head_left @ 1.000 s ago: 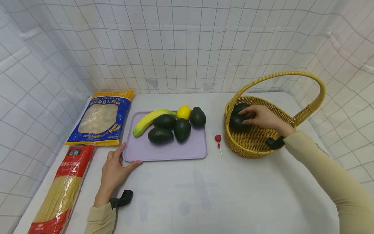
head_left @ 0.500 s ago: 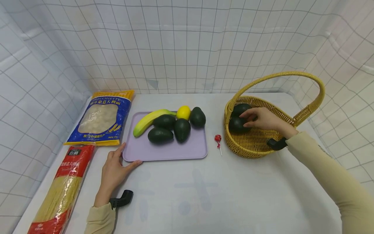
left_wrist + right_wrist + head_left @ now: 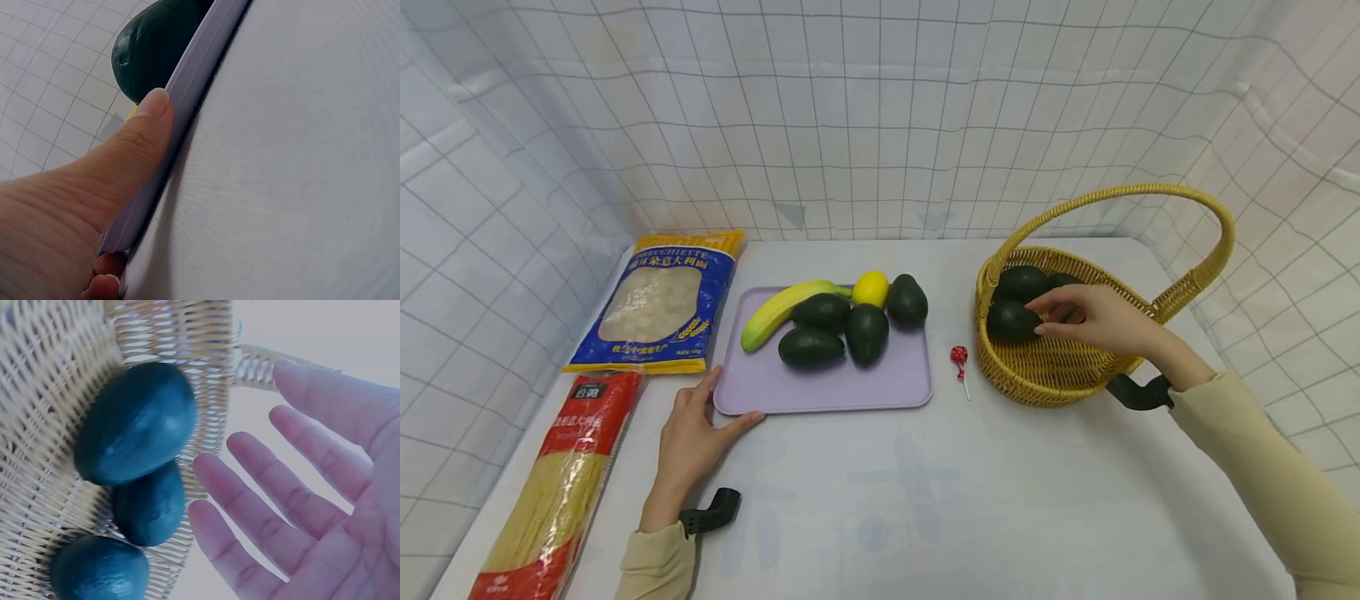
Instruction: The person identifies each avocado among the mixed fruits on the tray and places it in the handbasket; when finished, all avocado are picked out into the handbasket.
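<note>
My left hand [image 3: 691, 437] holds the front left corner of a lilac tray [image 3: 850, 396], thumb along the front rim and fingers at the left side. In the left wrist view, the thumb [image 3: 134, 140] presses the rim. On the tray lie a banana [image 3: 767, 323], a lemon [image 3: 871, 289] and several avocados [image 3: 867, 333]. My right hand [image 3: 1097, 317] is over a wicker basket [image 3: 1030, 387] with nothing in its grasp. Its fingers [image 3: 240, 500] are spread and fairly straight in the right wrist view, apart from the three avocados [image 3: 140, 425] inside.
A red-wrapped lollipop [image 3: 959, 357] lies between tray and basket. To the left are a blue bag of orecchiette [image 3: 658, 300] and a red pack of long pasta [image 3: 561, 467]. The basket's tall handle [image 3: 1150, 190] arches above its opening. A gridded white curtain [image 3: 865, 125] surrounds the table.
My right hand has let go of an avocado in the basket and drawn back to the right, uncovering another avocado behind. The left hand and tray have stayed in place.
</note>
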Available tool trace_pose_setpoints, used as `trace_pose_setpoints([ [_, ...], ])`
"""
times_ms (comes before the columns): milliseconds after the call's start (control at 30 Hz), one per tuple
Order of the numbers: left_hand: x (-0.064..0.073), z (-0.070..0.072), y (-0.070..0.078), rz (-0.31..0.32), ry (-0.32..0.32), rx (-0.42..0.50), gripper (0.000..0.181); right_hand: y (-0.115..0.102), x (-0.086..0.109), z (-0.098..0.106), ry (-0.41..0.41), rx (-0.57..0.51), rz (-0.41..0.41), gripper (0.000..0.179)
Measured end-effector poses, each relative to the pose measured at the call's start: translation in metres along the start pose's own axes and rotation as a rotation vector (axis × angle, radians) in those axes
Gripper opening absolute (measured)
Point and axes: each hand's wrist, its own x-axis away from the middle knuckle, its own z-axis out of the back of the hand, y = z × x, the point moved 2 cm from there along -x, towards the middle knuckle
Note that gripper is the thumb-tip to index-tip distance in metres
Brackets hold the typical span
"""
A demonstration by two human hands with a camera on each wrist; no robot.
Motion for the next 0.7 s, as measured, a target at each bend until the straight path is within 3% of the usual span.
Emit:
trace_pose_setpoints([
  [300,0.001,0.001,0.0,0.0,-0.003,0.007,0.096,-0.034,0.012,0.0,0.14,-0.001,0.17,0.03],
  [700,0.001,0.001,0.001,-0.014,0.006,0.0,0.094,-0.074,-0.004,-0.023,0.21,-0.064,0.382,0.038],
])
